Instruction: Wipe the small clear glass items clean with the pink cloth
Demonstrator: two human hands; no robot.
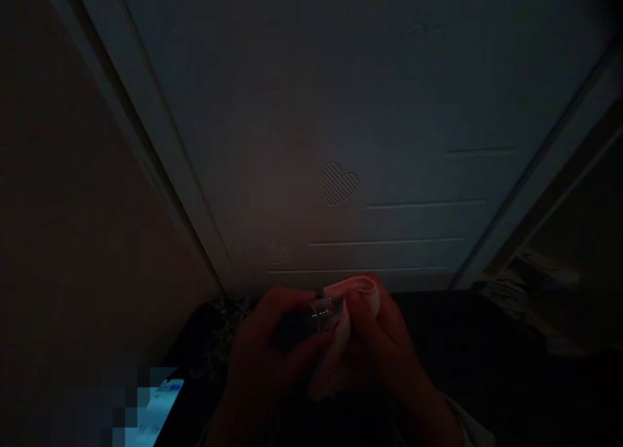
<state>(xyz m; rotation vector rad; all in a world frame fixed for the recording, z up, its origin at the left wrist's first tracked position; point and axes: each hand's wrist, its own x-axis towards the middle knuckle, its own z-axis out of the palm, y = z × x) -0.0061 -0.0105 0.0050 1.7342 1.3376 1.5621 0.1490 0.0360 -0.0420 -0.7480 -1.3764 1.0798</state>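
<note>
In dim light, a small clear glass (319, 314) lies on its side between my hands. My left hand (272, 343) grips it from the left, thumb below and fingers above. A folded pink cloth (357, 285) is bunched in my right hand (384, 337), pressed against the right end of the glass. Part of the cloth hangs down between the two hands. The far end of the glass is hidden by the cloth and fingers.
Beyond my hands stands a pale door panel (292, 109) with carved hearts and lines. A bare wall (73, 207) is on the left. At the lower left glows a bright screen-like surface (160, 411), partly pixelated. Blurred pale items (540, 278) lie at the right.
</note>
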